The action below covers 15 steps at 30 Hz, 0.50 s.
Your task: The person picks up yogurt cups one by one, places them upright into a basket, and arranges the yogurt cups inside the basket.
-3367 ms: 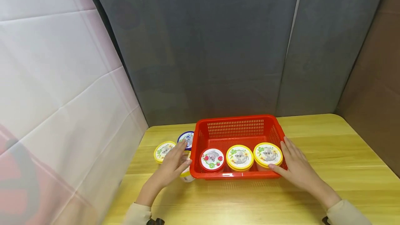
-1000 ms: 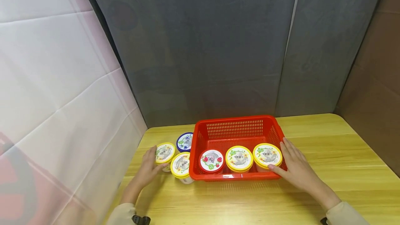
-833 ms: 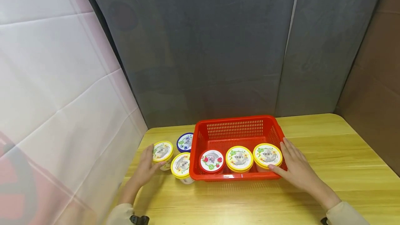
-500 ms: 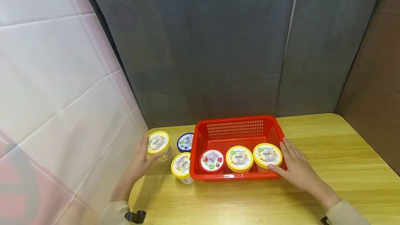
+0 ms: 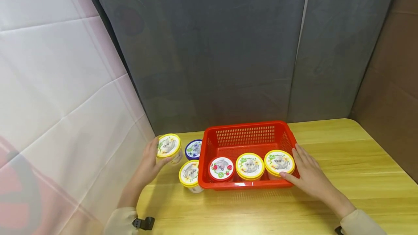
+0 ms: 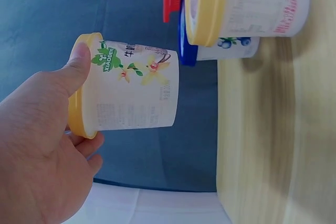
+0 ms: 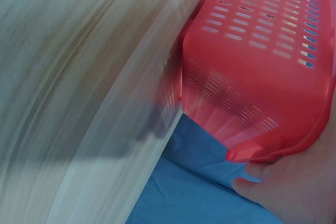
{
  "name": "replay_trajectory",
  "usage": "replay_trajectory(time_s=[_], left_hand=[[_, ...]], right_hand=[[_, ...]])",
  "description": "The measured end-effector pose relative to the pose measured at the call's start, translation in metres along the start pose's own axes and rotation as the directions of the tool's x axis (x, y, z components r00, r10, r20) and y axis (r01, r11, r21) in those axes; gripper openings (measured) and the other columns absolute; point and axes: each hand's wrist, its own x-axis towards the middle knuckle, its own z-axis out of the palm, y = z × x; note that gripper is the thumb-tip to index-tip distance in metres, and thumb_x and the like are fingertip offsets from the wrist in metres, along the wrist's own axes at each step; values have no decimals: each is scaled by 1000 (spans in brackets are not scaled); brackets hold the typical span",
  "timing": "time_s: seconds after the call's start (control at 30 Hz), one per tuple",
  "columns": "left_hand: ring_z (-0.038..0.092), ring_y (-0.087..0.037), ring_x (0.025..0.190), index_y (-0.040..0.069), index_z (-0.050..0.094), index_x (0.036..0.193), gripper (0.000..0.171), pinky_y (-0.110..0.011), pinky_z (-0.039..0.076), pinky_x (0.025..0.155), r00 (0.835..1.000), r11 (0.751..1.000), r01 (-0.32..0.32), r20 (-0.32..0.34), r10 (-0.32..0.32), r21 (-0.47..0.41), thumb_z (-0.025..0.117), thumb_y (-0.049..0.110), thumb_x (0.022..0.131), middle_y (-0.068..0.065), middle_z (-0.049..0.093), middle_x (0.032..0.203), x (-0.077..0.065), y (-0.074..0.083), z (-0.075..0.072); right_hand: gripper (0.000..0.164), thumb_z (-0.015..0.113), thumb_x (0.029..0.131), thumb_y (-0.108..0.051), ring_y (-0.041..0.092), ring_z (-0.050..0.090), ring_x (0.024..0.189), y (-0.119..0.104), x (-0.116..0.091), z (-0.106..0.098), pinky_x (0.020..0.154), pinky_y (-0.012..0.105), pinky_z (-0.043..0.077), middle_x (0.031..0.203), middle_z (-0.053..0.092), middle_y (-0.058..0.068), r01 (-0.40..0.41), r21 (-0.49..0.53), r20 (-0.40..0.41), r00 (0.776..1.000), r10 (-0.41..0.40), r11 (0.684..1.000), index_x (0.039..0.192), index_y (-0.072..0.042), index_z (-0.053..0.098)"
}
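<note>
My left hand (image 5: pixel 148 164) grips a yellow-lidded ice cream tub (image 5: pixel 169 145) by its lid, thumb on one side and fingers on the other. In the left wrist view this tub hangs above the table, apart from the others. My right hand (image 5: pixel 308 171) rests along the right rim of a red plastic basket (image 5: pixel 228 185), its thumb stretched over the front right corner. Along the basket's front stand a red-lidded tub (image 5: pixel 221 168) and two yellow-lidded tubs, the middle one (image 5: pixel 250 166) and the right one (image 5: pixel 279 164).
Left of the basket, another yellow-lidded tub (image 5: pixel 189 173) and a blue-lidded tub (image 5: pixel 193 149) stand on the wooden table (image 5: pixel 235 213), each partly hidden by the rim. A white fabric wall (image 5: pixel 107 119) rises on the left; a grey curtain (image 5: pixel 212 64) hangs behind.
My left hand has moved left from beside the basket, taken hold of the far-left yellow-lidded tub and raised it. Right hand and basket have stayed put.
</note>
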Motion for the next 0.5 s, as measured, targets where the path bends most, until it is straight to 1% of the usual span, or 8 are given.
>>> replay_trajectory(time_s=[0.07,0.23,0.4,0.5], left_hand=[[20,-52,143,-6,18,153,87,-73,23,112,1000,1000,-5,-4,5,4,70,27,92,-34,23,156,3,3,-1],[16,-54,145,-6,15,155,87,-74,20,113,1000,1000,6,13,-6,10,67,28,94,-34,19,157,9,13,-4],[15,-52,146,-5,13,155,87,-72,19,115,999,1000,14,39,-15,12,66,29,95,-33,18,158,18,27,-6],[17,-51,147,-5,12,156,88,-70,20,116,999,1000,11,43,-12,17,66,29,95,-32,19,158,24,34,-6]], right_hand=[[105,63,87,-62,51,22,146,0,0,0,114,70,23,162,18,30,1,3,1,1000,-1,1000,153,9,23],[105,63,87,-62,51,23,146,1,0,1,114,70,23,162,18,29,4,2,0,1000,-4,1000,153,9,23],[105,64,87,-62,51,23,146,1,0,1,114,70,23,162,18,30,3,-2,-2,1000,-3,1000,152,10,24],[105,63,86,-62,51,23,145,0,0,1,114,70,23,162,18,30,1,-2,-3,1000,-1,1000,152,9,24]])
